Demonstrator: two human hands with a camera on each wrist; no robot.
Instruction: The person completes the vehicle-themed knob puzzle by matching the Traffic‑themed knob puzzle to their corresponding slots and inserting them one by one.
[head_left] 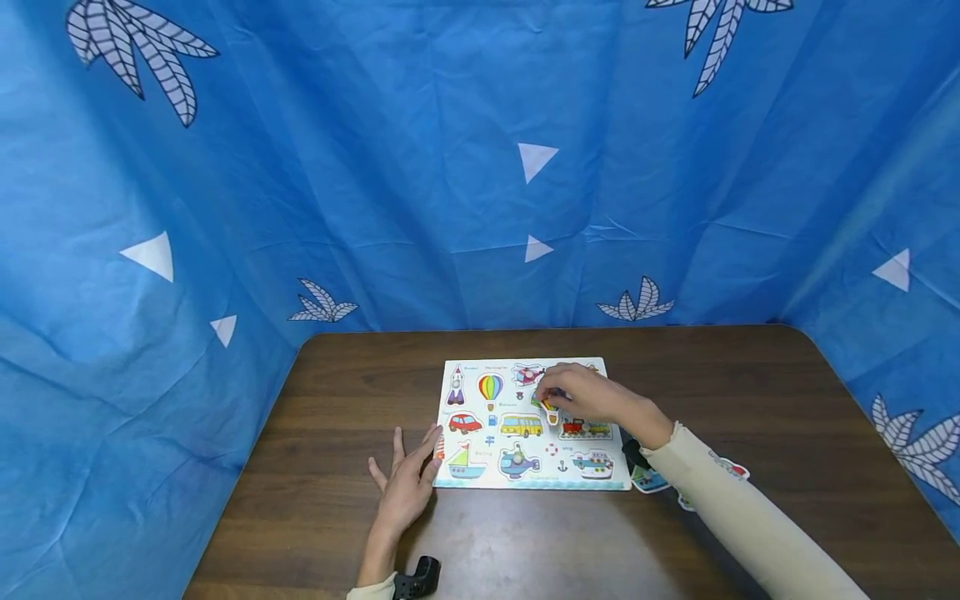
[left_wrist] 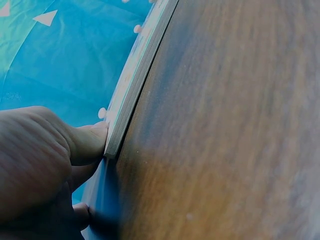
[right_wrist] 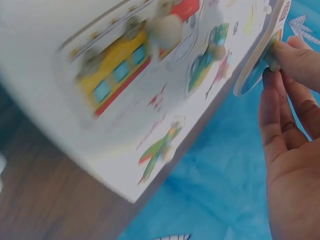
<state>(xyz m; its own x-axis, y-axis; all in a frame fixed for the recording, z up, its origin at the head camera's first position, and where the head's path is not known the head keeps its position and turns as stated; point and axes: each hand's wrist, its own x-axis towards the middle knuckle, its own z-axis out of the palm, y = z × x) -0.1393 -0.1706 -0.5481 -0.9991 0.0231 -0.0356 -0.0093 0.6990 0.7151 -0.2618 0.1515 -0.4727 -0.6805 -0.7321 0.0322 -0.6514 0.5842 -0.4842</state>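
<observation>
A white wooden puzzle board [head_left: 480, 478] printed with vehicles lies on the table. Over its right half, my right hand [head_left: 588, 392] pinches a small hot-air balloon puzzle piece [head_left: 551, 412] by its knob. In the right wrist view the thumb and fingertips close on that knob, and the piece [right_wrist: 251, 75] is tilted above the board. A balloon picture [head_left: 491, 387] shows on the board to the left of it. My left hand [head_left: 407, 483] rests at the board's left edge with fingers spread, its thumb [left_wrist: 90, 142] touching the board's corner in the left wrist view.
Several loose puzzle pieces [head_left: 651, 480] lie to the right of the board, partly hidden under my right sleeve [head_left: 742, 508]. A knobbed train piece [right_wrist: 120, 70] sits in the board. Blue cloth [head_left: 450, 167] hangs behind the brown table [head_left: 360, 375].
</observation>
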